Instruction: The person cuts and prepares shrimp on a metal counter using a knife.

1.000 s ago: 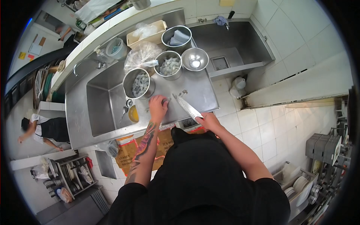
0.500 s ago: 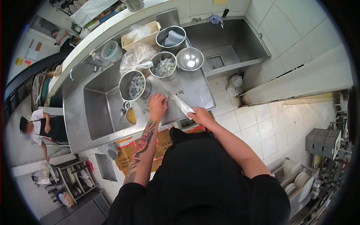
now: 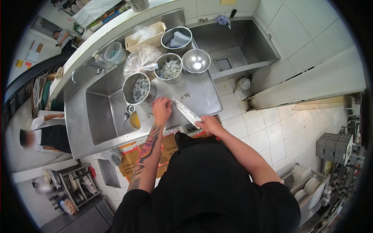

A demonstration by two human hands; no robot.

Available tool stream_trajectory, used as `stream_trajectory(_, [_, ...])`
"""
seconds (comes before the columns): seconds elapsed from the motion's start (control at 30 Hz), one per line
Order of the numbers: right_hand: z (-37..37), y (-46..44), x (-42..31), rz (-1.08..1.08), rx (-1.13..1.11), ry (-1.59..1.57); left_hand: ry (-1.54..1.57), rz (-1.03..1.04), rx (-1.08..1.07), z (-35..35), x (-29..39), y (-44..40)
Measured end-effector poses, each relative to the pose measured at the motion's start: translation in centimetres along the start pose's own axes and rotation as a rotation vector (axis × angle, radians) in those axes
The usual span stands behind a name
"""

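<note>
A: How does the knife (image 3: 186,111) look?
B: Long, silvery blade, marked with a row of dimple-like spots, tapered to a tip. It's slanted over the tabletop (image 3: 204,95), tip just beside the left hand (image 3: 161,108). Contact between blade and tabletop can't be told.
A: Grip?
B: Handle end is gripped by the right hand (image 3: 210,125). The left is curled downward; whether anything is pinched can't be told.
A: Shrimp (image 3: 140,89)?
B: Grey, glossy, curled; heaped in two round steel pots (image 3: 152,94). Small dark scraps (image 3: 185,96) are seen near the blade.
</note>
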State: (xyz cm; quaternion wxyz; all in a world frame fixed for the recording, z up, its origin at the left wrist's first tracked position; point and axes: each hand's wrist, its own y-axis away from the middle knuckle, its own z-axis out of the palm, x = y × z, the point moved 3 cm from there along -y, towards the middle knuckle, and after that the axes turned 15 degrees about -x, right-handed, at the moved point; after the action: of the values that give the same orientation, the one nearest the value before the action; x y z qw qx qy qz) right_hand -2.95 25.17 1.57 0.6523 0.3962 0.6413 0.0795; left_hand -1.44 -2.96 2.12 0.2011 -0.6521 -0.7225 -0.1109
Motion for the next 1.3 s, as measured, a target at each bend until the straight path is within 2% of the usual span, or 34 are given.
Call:
stream_trajectory(0.17, [0.0,-0.5,0.2,-0.005,-0.013,-0.073,0.033,0.06,-0.003,-0.3,-0.2,0.4])
stream_trajectory(0.23, [-0.3,-0.5,-0.3,-0.011,0.017,-0.015,0.117,0.054,-0.051,0.0,-0.7,0.4])
stream_trajectory(0.37, [-0.5,-0.5,-0.7,-0.018,0.03,0.01,0.069,0.086,-0.026,-0.1,-0.6,0.3])
stream_trajectory(0.43, [-0.3,-0.6,-0.1,-0.027,-0.012,0.033,0.176,-0.073,-0.083,0.4,-0.8,0.4])
stream_trajectory(0.63, [0.5,-0.3,1.2,-0.003,-0.024,-0.052,0.322,-0.197,-0.062,1.6,-1.4,0.7])
stream_trajectory(0.83, [-0.1,0.5,-0.4,0.06,-0.01,0.01,0.396,-0.255,-0.045,2.6,-2.0,0.9])
stream_trajectory(0.93, [0.7,0.9,0.7,-0.005,-0.027,-0.025,0.414,-0.305,-0.047,2.8,-2.0,0.9])
stream_trajectory(1.3, [0.9,1.6,0.6,0.039,-0.044,-0.02,0.443,-0.369,-0.031,2.5,-1.4,1.0])
